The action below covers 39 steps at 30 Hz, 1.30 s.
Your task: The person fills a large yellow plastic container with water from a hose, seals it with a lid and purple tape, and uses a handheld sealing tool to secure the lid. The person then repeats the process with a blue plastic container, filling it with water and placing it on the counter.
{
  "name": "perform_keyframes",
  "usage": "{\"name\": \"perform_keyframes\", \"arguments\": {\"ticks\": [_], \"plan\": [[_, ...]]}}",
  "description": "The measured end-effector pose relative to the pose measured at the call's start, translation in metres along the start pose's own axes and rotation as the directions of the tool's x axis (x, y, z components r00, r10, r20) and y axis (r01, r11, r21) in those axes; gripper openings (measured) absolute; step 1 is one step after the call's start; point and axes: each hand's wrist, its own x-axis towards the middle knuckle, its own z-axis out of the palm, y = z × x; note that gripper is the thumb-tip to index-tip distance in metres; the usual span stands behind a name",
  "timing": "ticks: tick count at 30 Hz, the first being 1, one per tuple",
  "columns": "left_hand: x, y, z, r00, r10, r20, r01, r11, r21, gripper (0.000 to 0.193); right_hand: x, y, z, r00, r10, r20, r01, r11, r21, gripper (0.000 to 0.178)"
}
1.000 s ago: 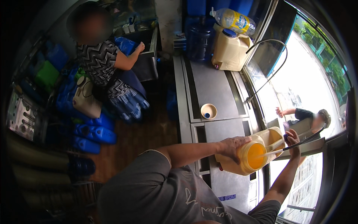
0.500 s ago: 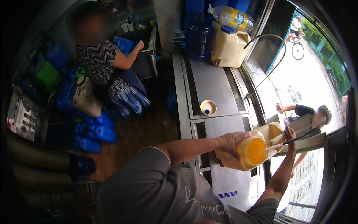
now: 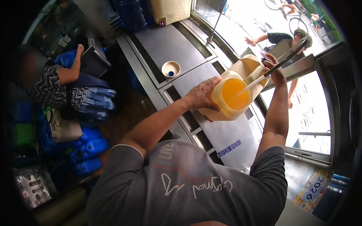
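Left grip (image 3: 205, 94): I am clamping the jug (image 3: 230, 88) by its neck, likely steadying it.
Jug: tilting open toward me over the surface (image 3: 228, 135), probably admitting the wand (image 3: 285, 60).
Right grip (image 3: 274, 68): curling beside the wand; hold unclear.

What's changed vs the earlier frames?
Head view swung right: scene shifted left, clear bottle out of frame, printed sheet in. A cyclist came into view outside. No visible grip change: left hand on jug, right hand at hose; bowl unmoved on counter.
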Motion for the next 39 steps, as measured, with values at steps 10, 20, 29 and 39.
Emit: {"name": "perform_keyframes", "arguments": {"ticks": [10, 20, 29, 39], "plan": [[-0.006, 0.003, 0.004, 0.999, -0.035, -0.007, 0.034, 0.999, -0.039, 0.112, -0.004, -0.007, 0.010, 0.992, -0.041, -0.117, 0.038, 0.999, -0.030, 0.052], [-0.006, -0.015, 0.013, 0.993, 0.095, -0.071, -0.095, 0.995, -0.004, 0.118, -0.124, 0.018, 0.026, 0.705, -0.575, -0.416, 0.277, 0.762, -0.585, 0.076], [-0.060, -0.062, 0.025, 0.989, -0.136, 0.063, 0.145, 0.974, -0.173, 0.114, -0.280, 0.060, 0.105, 0.708, -0.539, -0.457, 0.148, 0.746, -0.649, 0.098], [-0.101, -0.121, 0.004, 0.979, 0.034, 0.203, 0.022, 0.964, -0.265, 0.057, -0.343, 0.142, 0.229, 0.866, 0.253, -0.431, -0.452, 0.764, -0.459, 0.037]]}}
